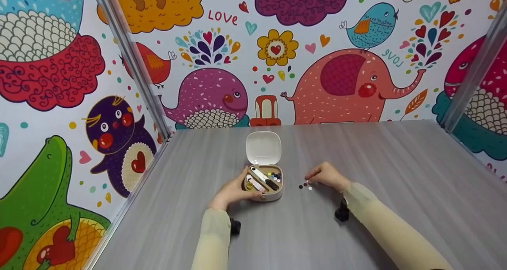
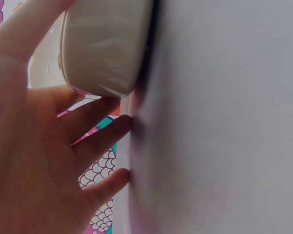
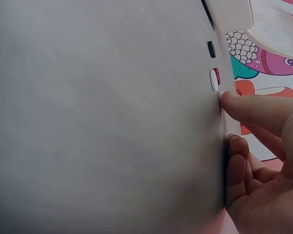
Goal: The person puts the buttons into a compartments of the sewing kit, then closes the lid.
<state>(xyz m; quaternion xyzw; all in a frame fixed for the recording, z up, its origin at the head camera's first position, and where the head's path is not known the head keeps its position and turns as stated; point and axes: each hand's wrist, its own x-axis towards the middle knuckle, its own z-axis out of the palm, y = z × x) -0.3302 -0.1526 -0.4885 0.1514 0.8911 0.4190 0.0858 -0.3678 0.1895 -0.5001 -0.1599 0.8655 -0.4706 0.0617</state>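
A small white box (image 1: 273,196) stands on the table with its lid (image 1: 263,148) raised. My left hand (image 1: 233,191) grips its left side and front, the thumb across the front; the left wrist view shows the box wall (image 2: 107,46) between thumb and fingers. Inside are a black-and-white tool (image 1: 264,178), a pink-and-white item (image 1: 255,183) and several colored buttons (image 1: 274,176). To the right, my right hand (image 1: 326,177) pinches a small pale button at its fingertips, mostly hidden. Beside it lie a black button (image 3: 211,49), a red button (image 3: 217,76) and a white button (image 3: 214,80).
The grey table (image 1: 190,230) meets a cartoon-printed back wall (image 1: 273,76) and side panels held by metal posts (image 1: 134,60). A black wrist camera (image 1: 342,212) sits on the right wrist, and another camera (image 1: 235,226) on the left.
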